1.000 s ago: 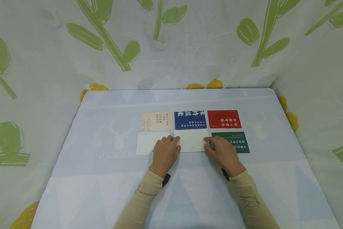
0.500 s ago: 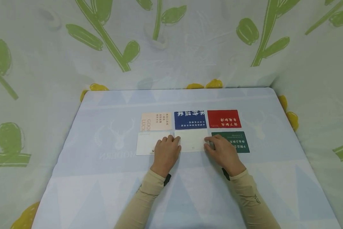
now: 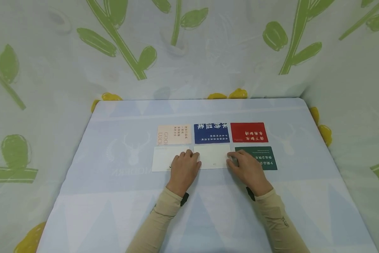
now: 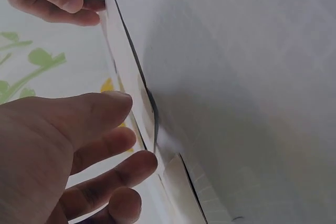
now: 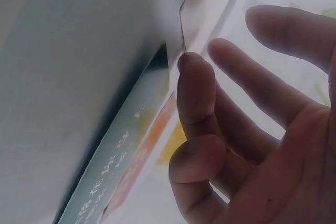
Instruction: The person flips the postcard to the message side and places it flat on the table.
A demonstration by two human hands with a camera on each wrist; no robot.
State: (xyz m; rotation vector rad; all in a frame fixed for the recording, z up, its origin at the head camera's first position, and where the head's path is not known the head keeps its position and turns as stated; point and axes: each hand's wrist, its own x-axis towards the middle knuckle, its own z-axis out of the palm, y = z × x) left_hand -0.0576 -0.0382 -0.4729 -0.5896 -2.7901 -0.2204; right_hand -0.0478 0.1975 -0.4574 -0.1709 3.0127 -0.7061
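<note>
A white card (image 3: 212,156) lies flat in the middle of the front row, between both hands. My left hand (image 3: 183,170) rests at its left edge with relaxed fingers, overlapping another white card (image 3: 162,160). At the right edge of the middle card are the fingertips of my right hand (image 3: 248,170), whose palm side partly covers a dark green card (image 3: 267,160) with white writing. In the left wrist view, thumb and fingers (image 4: 131,166) stand apart at the card's edge. The right wrist view shows loosely bent fingers (image 5: 197,93) beside the card edges.
Behind the front row lie a beige card (image 3: 173,135), a blue card (image 3: 211,134) and a red card (image 3: 248,132), side by side. All rest on a pale blue patterned tabletop (image 3: 113,203). A leaf-printed cloth (image 3: 224,52) hangs along the back and sides.
The head view has shifted very slightly. Both hands stay at the sides of the middle white card, and the cards keep their layout.
</note>
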